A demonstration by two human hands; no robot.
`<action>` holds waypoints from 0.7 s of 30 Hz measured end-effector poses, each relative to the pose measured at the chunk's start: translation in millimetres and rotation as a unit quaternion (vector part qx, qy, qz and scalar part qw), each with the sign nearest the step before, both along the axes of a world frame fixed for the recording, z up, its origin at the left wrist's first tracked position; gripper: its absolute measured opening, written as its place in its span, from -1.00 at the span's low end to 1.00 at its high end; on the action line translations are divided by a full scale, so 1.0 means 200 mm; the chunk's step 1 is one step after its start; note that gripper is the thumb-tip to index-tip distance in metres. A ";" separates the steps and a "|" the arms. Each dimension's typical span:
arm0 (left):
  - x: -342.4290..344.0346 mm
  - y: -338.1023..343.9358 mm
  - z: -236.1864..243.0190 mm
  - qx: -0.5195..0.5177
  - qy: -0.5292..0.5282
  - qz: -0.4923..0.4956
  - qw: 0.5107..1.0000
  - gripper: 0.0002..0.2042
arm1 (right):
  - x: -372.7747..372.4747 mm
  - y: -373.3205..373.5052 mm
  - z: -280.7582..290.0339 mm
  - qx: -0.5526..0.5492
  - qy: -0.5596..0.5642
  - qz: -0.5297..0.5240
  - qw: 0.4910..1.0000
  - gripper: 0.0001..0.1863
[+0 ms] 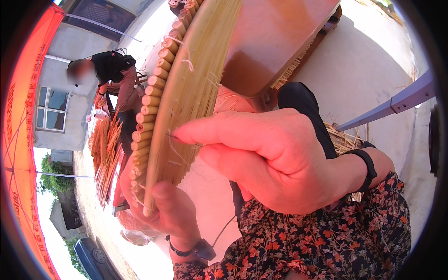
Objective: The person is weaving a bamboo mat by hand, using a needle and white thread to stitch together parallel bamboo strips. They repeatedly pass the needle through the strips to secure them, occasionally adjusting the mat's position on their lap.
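Observation:
I hold up a panel of pale reeds in front of me, tilted, with the round cut ends of the reeds in a row along its left side. A smooth flat strip runs along that edge, with short ends of white string sticking out. My left hand grips the panel's lower end, thumb on the near side, fingers partly hidden behind. My right hand reaches across the panel's face. Its index fingertip touches the strip, the thumb is just below, and a thin string runs by them.
A brown glossy table stands ahead. At the left, a person in dark clothes bends over a table beside a heap of reddish sticks. A metal pole slants in at the right, near loose reeds on the floor.

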State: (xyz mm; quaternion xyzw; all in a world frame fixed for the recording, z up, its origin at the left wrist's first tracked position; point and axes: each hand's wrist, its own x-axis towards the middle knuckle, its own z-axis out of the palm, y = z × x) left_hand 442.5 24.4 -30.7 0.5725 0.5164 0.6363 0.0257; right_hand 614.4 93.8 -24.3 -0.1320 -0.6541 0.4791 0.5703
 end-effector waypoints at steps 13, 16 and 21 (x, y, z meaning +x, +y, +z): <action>0.22 0.04 -0.46 -0.049 0.230 -0.216 0.948 -0.55 | 0.43 -0.14 -0.35 -0.378 -0.104 0.096 0.915 -0.80; 0.19 0.05 -0.53 -0.062 0.268 -0.243 0.930 -0.52 | 0.41 -0.14 -0.44 -0.381 -0.077 0.090 0.917 -0.81; 0.12 0.06 -0.59 -0.069 0.275 -0.262 0.922 -0.54 | 0.39 -0.12 -0.49 -0.389 -0.103 0.101 0.910 -0.84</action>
